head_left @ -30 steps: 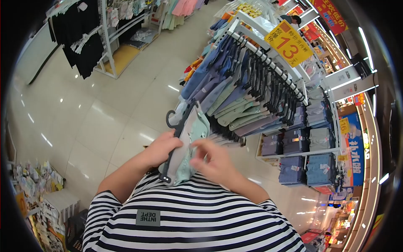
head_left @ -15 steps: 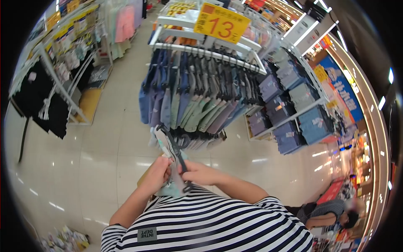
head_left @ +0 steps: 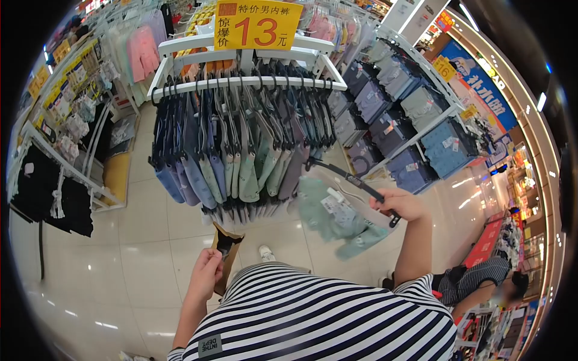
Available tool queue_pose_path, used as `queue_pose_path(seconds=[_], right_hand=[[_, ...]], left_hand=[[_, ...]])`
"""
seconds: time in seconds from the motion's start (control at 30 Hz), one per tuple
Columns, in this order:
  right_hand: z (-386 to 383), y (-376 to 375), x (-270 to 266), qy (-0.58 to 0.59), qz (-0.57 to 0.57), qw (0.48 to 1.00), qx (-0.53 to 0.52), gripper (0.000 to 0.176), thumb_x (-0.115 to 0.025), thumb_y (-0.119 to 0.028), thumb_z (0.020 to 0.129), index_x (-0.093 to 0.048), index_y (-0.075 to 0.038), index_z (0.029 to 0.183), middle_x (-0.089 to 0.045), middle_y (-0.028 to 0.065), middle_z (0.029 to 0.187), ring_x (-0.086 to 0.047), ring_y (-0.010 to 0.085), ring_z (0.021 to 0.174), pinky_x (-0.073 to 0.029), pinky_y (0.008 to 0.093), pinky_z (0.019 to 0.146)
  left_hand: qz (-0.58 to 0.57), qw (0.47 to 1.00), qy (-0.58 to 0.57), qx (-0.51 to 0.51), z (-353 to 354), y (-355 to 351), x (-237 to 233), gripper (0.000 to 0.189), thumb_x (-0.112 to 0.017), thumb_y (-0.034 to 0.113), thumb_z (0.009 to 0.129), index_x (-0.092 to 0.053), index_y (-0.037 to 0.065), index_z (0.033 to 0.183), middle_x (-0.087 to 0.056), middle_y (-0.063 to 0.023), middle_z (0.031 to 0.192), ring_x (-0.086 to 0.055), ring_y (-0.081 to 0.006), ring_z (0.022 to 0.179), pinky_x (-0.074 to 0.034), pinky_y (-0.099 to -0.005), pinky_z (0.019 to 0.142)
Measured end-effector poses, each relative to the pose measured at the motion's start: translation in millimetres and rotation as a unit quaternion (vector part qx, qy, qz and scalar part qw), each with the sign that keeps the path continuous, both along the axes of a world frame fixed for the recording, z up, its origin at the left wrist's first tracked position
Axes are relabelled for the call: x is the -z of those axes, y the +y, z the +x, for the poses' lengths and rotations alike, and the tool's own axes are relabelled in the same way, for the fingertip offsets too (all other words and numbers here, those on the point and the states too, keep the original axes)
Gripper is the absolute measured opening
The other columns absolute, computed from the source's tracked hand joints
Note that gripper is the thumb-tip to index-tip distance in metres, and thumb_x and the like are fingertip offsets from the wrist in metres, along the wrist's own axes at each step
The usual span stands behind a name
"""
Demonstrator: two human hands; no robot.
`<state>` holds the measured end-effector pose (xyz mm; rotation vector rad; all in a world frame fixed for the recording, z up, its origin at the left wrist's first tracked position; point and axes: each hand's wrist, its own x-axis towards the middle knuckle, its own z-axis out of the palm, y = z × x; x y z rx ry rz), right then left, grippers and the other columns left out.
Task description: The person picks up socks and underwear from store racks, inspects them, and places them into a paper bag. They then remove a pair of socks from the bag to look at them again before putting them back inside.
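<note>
Left fingers point(head_left: 214, 259) grip a brown bag point(head_left: 227, 272) (something black point(head_left: 225, 242) inside), right fingers point(head_left: 382, 203) a hanger point(head_left: 356, 181).

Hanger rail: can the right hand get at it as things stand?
Probably yes; the right hand holds a hanger with green clothing, but nothing visible bars its way to the rail.

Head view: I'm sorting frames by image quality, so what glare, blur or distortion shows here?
Head view: the wide lens bows the shelving and blackens the corners; head view: lights leave white streaks on the glossy floor tiles; head view: the green patterned underpants look soft, perhaps from motion, while the yellow price sign reads crisply.
</note>
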<state>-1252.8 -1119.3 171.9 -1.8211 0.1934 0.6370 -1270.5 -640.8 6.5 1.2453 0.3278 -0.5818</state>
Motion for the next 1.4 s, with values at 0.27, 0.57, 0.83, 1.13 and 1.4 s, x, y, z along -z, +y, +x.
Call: queue_pose_path(seconds=[0.27, 0.57, 0.83, 1.13, 1.4], right_hand=[[42, -59, -65, 0.031, -0.202, 0.977, -0.054, 0.011, -0.055, -0.008, 0.077, -0.062, -0.006, 0.085, -0.055, -0.0037, 0.072, -0.051, 0.0070, 0.063, -0.040, 0.0228, 0.056], [83, -77, -87, -0.060, -0.309, 0.948, -0.042, 0.011, -0.051, -0.010, 0.078, -0.061, -0.006, 0.082, -0.054, -0.0004, 0.069, -0.052, 0.0103, 0.062, -0.042, 0.0263, 0.056], [134, -41, -74, -0.134, -0.150, 0.975, -0.093, 0.008, -0.053, -0.011, 0.082, -0.055, -0.005, 0.088, -0.054, 0.0001, 0.074, -0.050, 0.0113, 0.062, -0.042, 0.0263, 0.056], [167, -7, -36, -0.054, 0.000, 0.995, -0.088, 0.010, -0.058, -0.012, 0.083, -0.052, -0.008, 0.089, -0.054, 0.0003, 0.080, -0.054, 0.0094, 0.060, -0.038, 0.0227, 0.052], [218, -20, -8, -0.120, 0.031, 0.991, -0.053, 0.010, -0.057, -0.016, 0.083, -0.055, -0.008, 0.088, -0.053, -0.0017, 0.079, -0.047, 0.0087, 0.062, -0.035, 0.0246, 0.052]], left_hand=[[0.011, 0.998, -0.021, -0.051, -2, -31, -2, 0.016, -0.053, 0.026, 0.096, -0.052, 0.011, 0.099, -0.048, 0.0011, 0.070, -0.034, -0.0043, 0.053, -0.026, -0.0177, 0.047], [-0.005, 0.996, 0.011, -0.090, 6, -62, -3, 0.014, -0.053, 0.022, 0.096, -0.051, 0.009, 0.101, -0.047, 0.0032, 0.071, -0.038, -0.0033, 0.060, -0.029, -0.0164, 0.051], [-0.016, 0.994, -0.016, -0.107, 16, -88, 1, 0.013, -0.053, 0.022, 0.096, -0.051, 0.009, 0.100, -0.048, 0.0029, 0.072, -0.039, -0.0031, 0.061, -0.029, -0.0161, 0.051], [-0.007, 0.987, -0.017, -0.157, 12, -96, -7, 0.015, -0.054, 0.023, 0.096, -0.052, 0.009, 0.101, -0.048, 0.0024, 0.072, -0.039, -0.0033, 0.061, -0.029, -0.0165, 0.051], [-0.005, 0.983, -0.006, -0.185, 7, -99, -7, 0.015, -0.055, 0.022, 0.095, -0.053, 0.009, 0.101, -0.048, 0.0022, 0.072, -0.039, -0.0037, 0.060, -0.030, -0.0172, 0.050]])
